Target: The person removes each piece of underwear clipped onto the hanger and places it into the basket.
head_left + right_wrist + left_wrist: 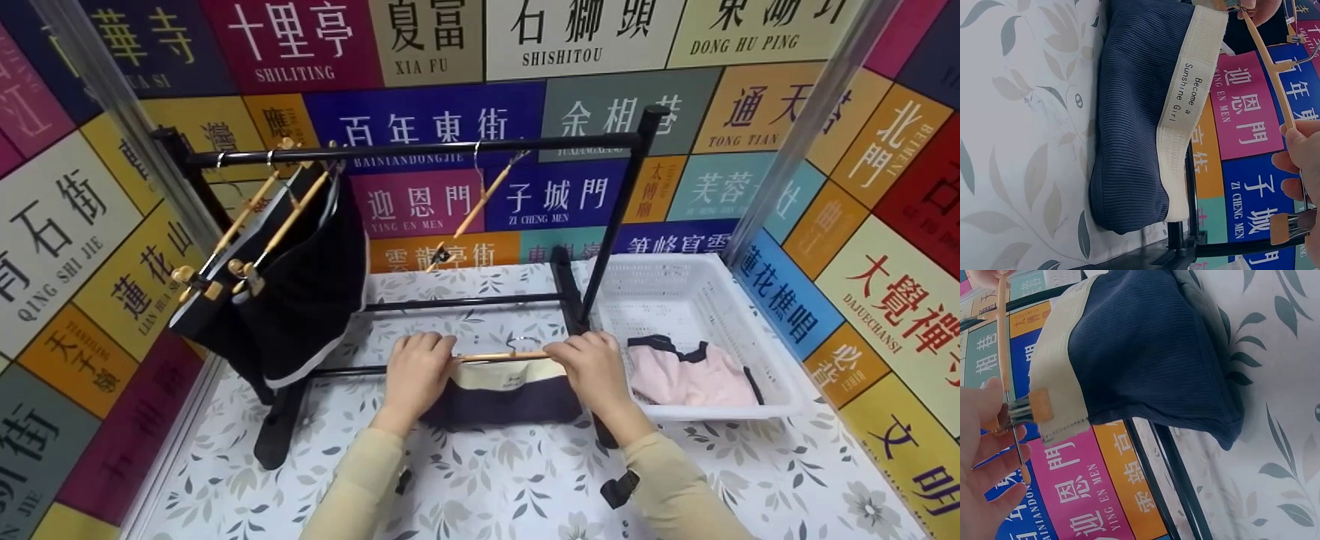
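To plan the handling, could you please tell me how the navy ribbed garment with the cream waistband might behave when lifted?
The navy ribbed garment would probably hang floppy, as it sags loosely. It may droop unevenly: a wooden clip near the left hand grips its cream waistband, but the clip near the right hand doesn't.

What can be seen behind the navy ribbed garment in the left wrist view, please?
Two black rack bars emerge from behind the navy ribbed garment, flanked by floral tabletop and sign-patterned wall. The bars' covered stretches cannot be seen.

The waistband (1188, 84) reads "Become a Sunshine Girl", wall panel (585, 37) "SHISHITOU".
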`<state>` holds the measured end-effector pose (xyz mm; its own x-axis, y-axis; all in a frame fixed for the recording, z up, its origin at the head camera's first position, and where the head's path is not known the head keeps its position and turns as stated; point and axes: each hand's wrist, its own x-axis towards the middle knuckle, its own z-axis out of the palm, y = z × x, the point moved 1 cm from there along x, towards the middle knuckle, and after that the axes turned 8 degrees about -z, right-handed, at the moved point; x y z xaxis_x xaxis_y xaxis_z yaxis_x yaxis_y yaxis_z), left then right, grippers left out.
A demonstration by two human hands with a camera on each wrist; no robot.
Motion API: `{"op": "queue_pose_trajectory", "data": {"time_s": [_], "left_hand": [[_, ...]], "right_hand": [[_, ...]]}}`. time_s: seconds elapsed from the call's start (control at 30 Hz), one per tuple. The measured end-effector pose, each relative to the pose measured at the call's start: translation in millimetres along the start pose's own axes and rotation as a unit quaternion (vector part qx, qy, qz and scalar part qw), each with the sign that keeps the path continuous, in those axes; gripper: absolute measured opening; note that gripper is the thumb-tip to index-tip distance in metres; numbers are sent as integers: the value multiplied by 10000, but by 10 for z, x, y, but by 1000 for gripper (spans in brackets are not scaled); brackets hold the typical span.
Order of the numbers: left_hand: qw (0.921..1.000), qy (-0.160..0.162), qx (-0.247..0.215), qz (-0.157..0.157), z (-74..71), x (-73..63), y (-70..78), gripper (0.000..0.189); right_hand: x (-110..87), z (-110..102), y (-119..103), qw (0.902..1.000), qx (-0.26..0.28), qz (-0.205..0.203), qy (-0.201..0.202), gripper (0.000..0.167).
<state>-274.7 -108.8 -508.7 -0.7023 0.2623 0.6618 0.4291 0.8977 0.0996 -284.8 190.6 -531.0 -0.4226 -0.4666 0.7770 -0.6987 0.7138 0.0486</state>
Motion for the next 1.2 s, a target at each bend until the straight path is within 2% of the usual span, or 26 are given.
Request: {"op": "queue_pose_trajectory", "data": {"time_s": [0.13,0.47,0.77,1.2], "left_hand": [[9998,-145,33,-95,-21,-31,-8,32],[9997,-219,-91,16,-6,-112,16,30],[9993,-91,-357,-91,48,-170,49,28],[9993,122,-344,7,106,-214,107,30]], "right_hand": [[-37,1,-3,9999,65,88,-34,12],[-128,8,-38,9990,188,321,-231,18],[-217,34,-47,9984,271,413,-262,15],[-303,14,-36,9981,359,459,-220,15]]}}
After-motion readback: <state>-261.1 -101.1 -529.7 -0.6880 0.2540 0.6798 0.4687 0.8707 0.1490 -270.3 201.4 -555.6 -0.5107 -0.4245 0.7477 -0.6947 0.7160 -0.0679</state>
